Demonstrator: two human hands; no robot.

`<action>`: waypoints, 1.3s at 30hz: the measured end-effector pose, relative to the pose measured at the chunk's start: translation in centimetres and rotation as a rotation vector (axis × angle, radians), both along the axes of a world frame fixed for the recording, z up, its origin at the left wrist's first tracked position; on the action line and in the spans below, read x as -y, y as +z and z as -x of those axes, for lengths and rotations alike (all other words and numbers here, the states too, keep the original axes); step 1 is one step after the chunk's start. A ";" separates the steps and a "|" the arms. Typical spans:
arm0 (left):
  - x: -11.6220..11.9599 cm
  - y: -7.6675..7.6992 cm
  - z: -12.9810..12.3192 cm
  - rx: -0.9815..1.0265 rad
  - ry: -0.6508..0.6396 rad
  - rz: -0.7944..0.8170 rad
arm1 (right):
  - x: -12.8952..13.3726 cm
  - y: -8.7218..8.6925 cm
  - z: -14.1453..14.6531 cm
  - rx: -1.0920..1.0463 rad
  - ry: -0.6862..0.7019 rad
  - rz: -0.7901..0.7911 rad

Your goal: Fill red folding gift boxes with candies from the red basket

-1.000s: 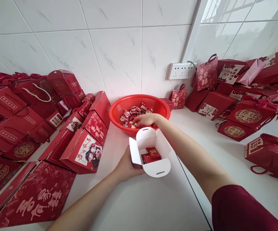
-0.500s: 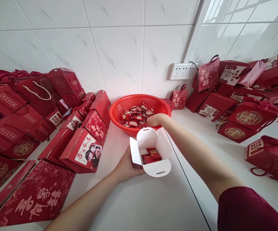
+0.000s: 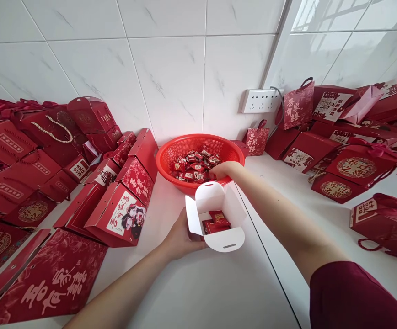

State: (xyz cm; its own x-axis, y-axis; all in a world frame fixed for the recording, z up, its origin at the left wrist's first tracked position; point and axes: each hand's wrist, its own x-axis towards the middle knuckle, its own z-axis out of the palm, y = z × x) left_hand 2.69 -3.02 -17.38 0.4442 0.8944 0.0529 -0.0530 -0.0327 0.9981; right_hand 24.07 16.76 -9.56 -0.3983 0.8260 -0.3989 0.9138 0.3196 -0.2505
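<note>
An open box point(image 3: 225, 205), white inside with its flaps spread, stands on the white table, and several red packets point(image 3: 218, 219) lie in it. My left hand point(image 3: 182, 235) grips the box by its left side. Behind the box sits a red perforated basket point(image 3: 166, 153) holding a heap of red wrapped candies point(image 3: 193, 164). My right hand point(image 3: 222, 170) reaches over the basket's right front rim, fingers bent down at the candies. Its fingertips are hidden, so what they pinch, if anything, cannot be made out.
Red gift boxes point(image 3: 130, 214) and bags crowd the left side. More red boxes point(image 3: 351, 169) are piled at the right, with a single box point(image 3: 383, 219) nearer the front. A white power strip point(image 3: 260, 101) is on the tiled wall behind, its cable hanging beside the boxes.
My right hand has shifted very slightly to the right at the basket, and a few candies near its fingers have moved. My left hand and the box stay in place.
</note>
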 end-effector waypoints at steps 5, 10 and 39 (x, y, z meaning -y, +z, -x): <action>0.0 -0.2 0.1 -0.052 -0.038 -0.028 | 0.2 0.3 -0.1 0.000 0.046 0.016; 0.0 -0.2 0.1 -0.067 -0.011 -0.097 | 1.2 0.9 0.7 -0.076 0.062 -0.049; 0.3 0.6 0.1 -0.155 -0.057 -0.169 | 2.5 1.3 -2.1 -0.494 -0.066 -0.185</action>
State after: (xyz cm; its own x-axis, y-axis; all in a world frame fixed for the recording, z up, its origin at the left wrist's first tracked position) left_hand 2.63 -3.27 -16.78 0.5085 0.8516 0.1272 0.0938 -0.2016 0.9750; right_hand 26.21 14.26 -8.27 -0.4463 0.8946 -0.0217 0.7208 0.3450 -0.6012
